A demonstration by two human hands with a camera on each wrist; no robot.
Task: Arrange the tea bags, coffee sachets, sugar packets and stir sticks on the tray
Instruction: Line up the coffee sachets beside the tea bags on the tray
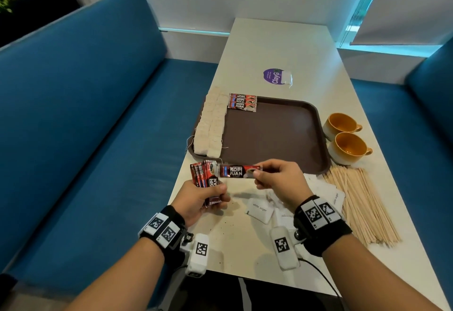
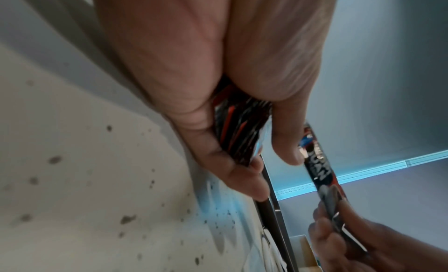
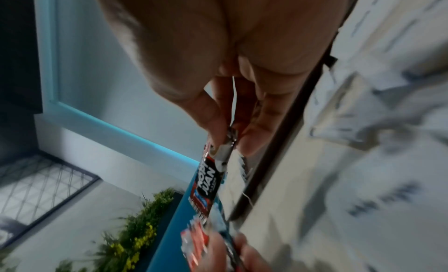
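1. The right hand (image 1: pixel 277 180) pinches a single coffee sachet (image 1: pixel 239 170) by one short end, thumb on top and fingertips beneath; the sachet hangs in the air just short of the near rim of the tray (image 1: pixel 316 119), not touching it.

2. The left hand (image 1: pixel 201 196) is clenched around a fan of further coffee sachets (image 1: pixel 206 178), near the tray's near-left corner and above the table (image 1: pixel 282 48).

3. Risks, as I judge them: the pinch is at the extreme end of the single sachet, so it could droop or swivel on the way over and land crooked against the coffee sachets already laid (image 1: pixel 242 102) at the tray's far-left; the fan is loosely splayed, so a slackened grip could spill sachets onto the table or the blue bench (image 1: pixel 85 114); a low sweep across the tray's left edge might snag the strings of the tea bags (image 1: pixel 210 124) and drag the two columns askew.

4. Orientation: the single sachet's long axis runs roughly parallel to the tray's near rim; its free end points toward the fan, its printed face up; the fanned sachets stand roughly crosswise to it, tops toward the tray.

5. Still off the tray: sugar packets (image 1: pixel 259 211) beside its near rim, stir sticks (image 1: pixel 362 202) off its near-right corner; two cups (image 1: pixel 345 136) stand against its right rim.
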